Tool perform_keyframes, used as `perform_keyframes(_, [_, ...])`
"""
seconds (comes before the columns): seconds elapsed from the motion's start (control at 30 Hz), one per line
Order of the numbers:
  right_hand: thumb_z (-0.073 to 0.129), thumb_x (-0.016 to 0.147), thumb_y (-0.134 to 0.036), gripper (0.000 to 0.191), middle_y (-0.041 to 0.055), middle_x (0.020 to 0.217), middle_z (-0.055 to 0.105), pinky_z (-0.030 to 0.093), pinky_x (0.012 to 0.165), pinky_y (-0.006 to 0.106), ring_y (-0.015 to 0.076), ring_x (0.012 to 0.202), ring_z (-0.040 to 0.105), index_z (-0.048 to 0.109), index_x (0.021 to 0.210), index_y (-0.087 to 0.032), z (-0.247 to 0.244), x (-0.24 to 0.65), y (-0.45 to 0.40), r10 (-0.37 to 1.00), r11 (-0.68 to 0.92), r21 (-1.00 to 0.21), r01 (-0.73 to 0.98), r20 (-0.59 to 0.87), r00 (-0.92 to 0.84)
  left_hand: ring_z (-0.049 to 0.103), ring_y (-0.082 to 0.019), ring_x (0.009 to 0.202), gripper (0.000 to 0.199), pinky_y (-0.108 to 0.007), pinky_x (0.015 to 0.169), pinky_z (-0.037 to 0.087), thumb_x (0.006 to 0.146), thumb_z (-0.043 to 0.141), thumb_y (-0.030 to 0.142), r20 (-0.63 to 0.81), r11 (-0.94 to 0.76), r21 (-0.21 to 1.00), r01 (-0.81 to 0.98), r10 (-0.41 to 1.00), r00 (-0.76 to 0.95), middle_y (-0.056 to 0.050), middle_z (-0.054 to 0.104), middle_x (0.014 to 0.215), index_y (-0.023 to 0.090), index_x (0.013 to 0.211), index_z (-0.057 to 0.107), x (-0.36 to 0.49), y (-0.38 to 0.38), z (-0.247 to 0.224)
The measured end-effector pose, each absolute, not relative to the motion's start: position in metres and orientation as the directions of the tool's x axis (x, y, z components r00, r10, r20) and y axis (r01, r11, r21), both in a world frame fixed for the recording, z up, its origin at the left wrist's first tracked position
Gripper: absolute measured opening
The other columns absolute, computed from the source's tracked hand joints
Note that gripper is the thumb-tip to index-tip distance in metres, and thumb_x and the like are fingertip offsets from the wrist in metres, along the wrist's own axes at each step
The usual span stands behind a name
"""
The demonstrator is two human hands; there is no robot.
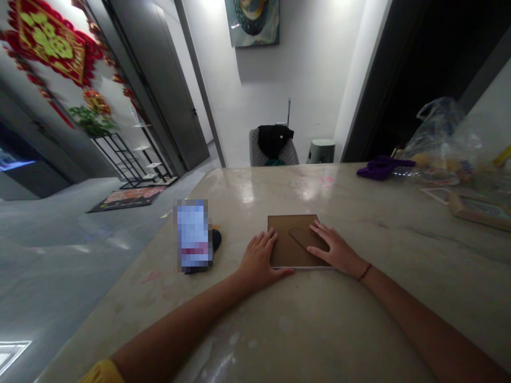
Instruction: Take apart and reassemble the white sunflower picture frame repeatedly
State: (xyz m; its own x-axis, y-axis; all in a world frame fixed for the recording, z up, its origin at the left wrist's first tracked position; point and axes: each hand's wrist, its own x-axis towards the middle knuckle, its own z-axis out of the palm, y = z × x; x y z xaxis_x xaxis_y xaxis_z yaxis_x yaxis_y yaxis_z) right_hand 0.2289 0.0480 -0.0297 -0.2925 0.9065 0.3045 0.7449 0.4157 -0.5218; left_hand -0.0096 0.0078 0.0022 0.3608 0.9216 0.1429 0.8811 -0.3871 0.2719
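Note:
A photo frame (289,250) lies face down on the table, its brown back board with an angular stand flap showing and a thin white rim around it. At its left edge rests my left hand (259,260), fingers stretched out and thumb along the near edge. My right hand (333,250) lies with spread fingers on the right part of the back board, beside the flap. Neither hand is closed round anything. The front of the frame is hidden against the table.
A phone with a lit, blurred screen (195,234) stands left on the marble table (319,330). To the right are a purple cloth (381,167), a clear plastic bag (443,143) and a wooden frame (479,210). A grey chair (254,149) stands behind the far edge.

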Motion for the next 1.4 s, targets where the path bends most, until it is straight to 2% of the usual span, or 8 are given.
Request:
perform_keyframes(0.2, [0.039, 0.082, -0.048, 0.046, 0.0131, 0.102, 0.065, 0.043, 0.088, 0.044, 0.0269, 0.097, 0.059, 0.057, 0.11, -0.015, -0.024, 0.228, 0.049, 0.929, 0.118, -0.586, 0.802, 0.35, 0.119, 0.034, -0.03, 0.127, 0.077, -0.045, 0.103, 0.026, 0.072, 0.05, 0.062, 0.207, -0.268, 0.267, 0.926, 0.954, 0.216, -0.019, 0.041, 0.135, 0.012, 0.129, 0.038, -0.011, 0.01, -0.003])
perform_keyframes(0.3, [0.041, 0.082, -0.047, 0.043, 0.0126, 0.1, 0.066, 0.045, 0.086, 0.042, 0.0266, 0.095, 0.06, 0.06, 0.105, -0.016, -0.022, 0.221, 0.046, 0.933, 0.155, -0.549, 0.821, 0.355, 0.062, 0.042, -0.026, 0.122, 0.062, -0.039, 0.102, 0.03, 0.078, 0.049, 0.052, 0.233, -0.254, 0.255, 0.933, 0.953, 0.196, -0.015, 0.049, 0.13, 0.012, 0.125, 0.044, -0.013, 0.015, -0.001])
perform_keyframes(0.57, [0.053, 0.076, -0.048, 0.057, 0.0153, 0.13, 0.047, 0.039, 0.095, 0.045, 0.0288, 0.118, 0.044, 0.049, 0.124, -0.018, -0.031, 0.214, 0.042, 0.884, 0.381, -0.375, 0.845, 0.415, -0.215, 0.061, -0.023, 0.095, 0.034, -0.034, 0.083, 0.042, 0.084, 0.048, 0.042, 0.203, -0.243, 0.177, 0.954, 0.957, 0.207, -0.007, 0.068, 0.103, 0.022, 0.107, 0.063, -0.021, 0.024, 0.016])
perform_keyframes(0.73, [0.048, 0.083, -0.041, 0.043, 0.0136, 0.126, 0.051, 0.041, 0.091, 0.041, 0.0256, 0.113, 0.049, 0.053, 0.121, -0.022, -0.027, 0.215, 0.047, 0.89, 0.369, -0.296, 0.881, 0.387, -0.242, 0.063, -0.022, 0.086, 0.034, -0.032, 0.075, 0.043, 0.085, 0.046, 0.044, 0.181, -0.264, 0.111, 0.958, 0.953, 0.242, -0.006, 0.07, 0.094, 0.025, 0.104, 0.065, -0.021, 0.024, 0.016])
perform_keyframes(0.9, [0.045, 0.084, -0.043, 0.045, 0.0114, 0.118, 0.057, 0.041, 0.087, 0.04, 0.0252, 0.105, 0.051, 0.05, 0.124, -0.025, -0.023, 0.209, 0.052, 0.92, 0.283, -0.243, 0.928, 0.342, -0.191, 0.06, -0.023, 0.092, 0.034, -0.033, 0.074, 0.042, 0.087, 0.042, 0.041, 0.228, -0.238, 0.087, 0.967, 0.95, 0.213, -0.004, 0.068, 0.103, 0.026, 0.112, 0.061, -0.02, 0.028, 0.011])
perform_keyframes(1.13, [0.046, 0.085, -0.034, 0.044, 0.0086, 0.111, 0.06, 0.041, 0.086, 0.035, 0.0204, 0.101, 0.052, 0.045, 0.128, -0.021, -0.027, 0.214, 0.054, 0.892, 0.355, -0.294, 0.887, 0.39, -0.228, 0.058, -0.023, 0.095, 0.043, -0.033, 0.08, 0.041, 0.086, 0.045, 0.033, 0.259, -0.17, 0.102, 0.98, 0.956, 0.139, -0.008, 0.067, 0.103, 0.021, 0.127, 0.045, -0.02, 0.031, 0.01])
perform_keyframes(1.27, [0.047, 0.085, -0.03, 0.036, 0.0089, 0.109, 0.06, 0.041, 0.084, 0.034, 0.0206, 0.099, 0.052, 0.054, 0.119, -0.022, -0.031, 0.213, 0.055, 0.882, 0.35, -0.261, 0.899, 0.415, -0.223, 0.057, -0.022, 0.097, 0.033, -0.033, 0.082, 0.04, 0.087, 0.044, 0.032, 0.259, -0.193, 0.127, 0.973, 0.953, 0.156, -0.005, 0.066, 0.106, 0.023, 0.117, 0.054, -0.022, 0.032, 0.008])
perform_keyframes(1.4, [0.046, 0.085, -0.027, 0.048, 0.0078, 0.096, 0.061, 0.041, 0.078, 0.033, 0.0197, 0.088, 0.053, 0.039, 0.132, -0.021, -0.028, 0.213, 0.056, 0.845, 0.359, -0.248, 0.9, 0.497, -0.2, 0.055, -0.022, 0.096, 0.043, -0.033, 0.081, 0.04, 0.086, 0.045, 0.034, 0.341, -0.182, 0.119, 0.976, 0.931, 0.132, -0.007, 0.064, 0.105, 0.02, 0.127, 0.044, -0.025, 0.033, 0.007])
